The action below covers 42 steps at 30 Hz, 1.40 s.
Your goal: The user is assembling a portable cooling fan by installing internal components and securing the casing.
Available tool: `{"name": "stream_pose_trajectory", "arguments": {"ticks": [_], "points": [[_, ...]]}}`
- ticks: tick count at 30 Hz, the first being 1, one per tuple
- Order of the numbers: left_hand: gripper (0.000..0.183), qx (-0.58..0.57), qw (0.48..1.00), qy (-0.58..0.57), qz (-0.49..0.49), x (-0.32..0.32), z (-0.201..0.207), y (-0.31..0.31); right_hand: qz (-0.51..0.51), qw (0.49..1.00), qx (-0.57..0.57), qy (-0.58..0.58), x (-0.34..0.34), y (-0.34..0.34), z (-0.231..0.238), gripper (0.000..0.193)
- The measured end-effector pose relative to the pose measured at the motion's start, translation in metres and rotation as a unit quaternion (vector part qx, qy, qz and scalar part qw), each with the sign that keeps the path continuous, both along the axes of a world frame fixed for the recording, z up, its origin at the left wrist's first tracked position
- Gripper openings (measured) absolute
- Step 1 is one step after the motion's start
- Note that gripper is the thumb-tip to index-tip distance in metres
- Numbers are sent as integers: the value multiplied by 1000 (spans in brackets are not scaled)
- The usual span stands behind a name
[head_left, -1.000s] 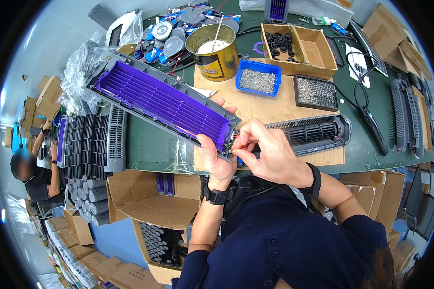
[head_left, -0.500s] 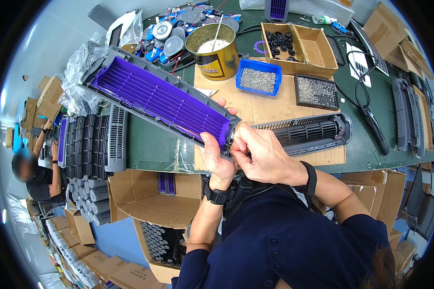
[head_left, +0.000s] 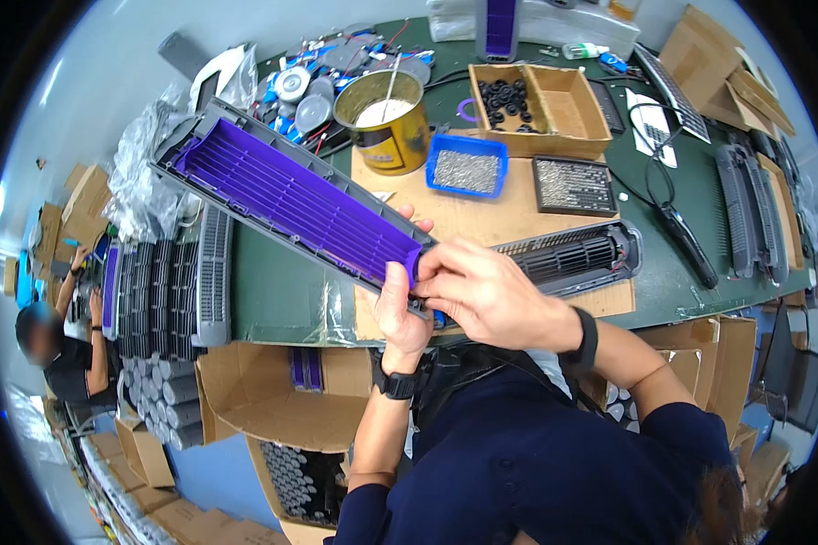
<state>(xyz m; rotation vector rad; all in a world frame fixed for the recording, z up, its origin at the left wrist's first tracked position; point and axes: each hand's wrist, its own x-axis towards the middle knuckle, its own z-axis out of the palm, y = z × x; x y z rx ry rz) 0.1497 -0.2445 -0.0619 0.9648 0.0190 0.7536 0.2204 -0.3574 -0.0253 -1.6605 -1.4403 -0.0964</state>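
Left hand [head_left: 403, 316]: gripping lower end of long purple-slatted grey plastic housing [head_left: 291, 200]
Right hand [head_left: 493, 292]: curling against same end, pinch obscured
Housing: slanting away leftward

Your left forearm [head_left: 379, 440] runs out to the watch [head_left: 394, 385] on its wrist, and your left hand [head_left: 403, 322] is just beyond the watch, its palm side partly in view. Your left thumb [head_left: 394, 289] is extended, pointing away from the watch, while the left fingertips [head_left: 424, 224] show farther beyond it, the rest of those fingers hidden. Your right forearm [head_left: 641, 371] lies to the right of the watch, with a dark band [head_left: 583, 340] around its wrist. Your right hand [head_left: 491, 292] is beyond and right of the watch, back upward, fingers bent and bunched together near your left thumb.
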Motion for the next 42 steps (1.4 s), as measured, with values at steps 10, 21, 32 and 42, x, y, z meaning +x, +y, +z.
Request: {"name": "stream_pose_trajectory", "arguments": {"ticks": [10, 21, 32, 42], "points": [[115, 424, 905, 2, 6, 1, 38, 11, 178, 926, -115, 311, 44, -5, 78, 107], [101, 458, 859, 80, -215, -6, 71, 64, 125, 961, -68, 236, 23, -33, 188, 72], [96, 433, 887, -90, -132, -23, 123, -44, 30, 959, 16, 280, 30, -137, 241, 50], [61, 423, 903, -60, -42, -12, 113, -14, -127, 975, 52, 178, 20, -139, 235, 60]]}}
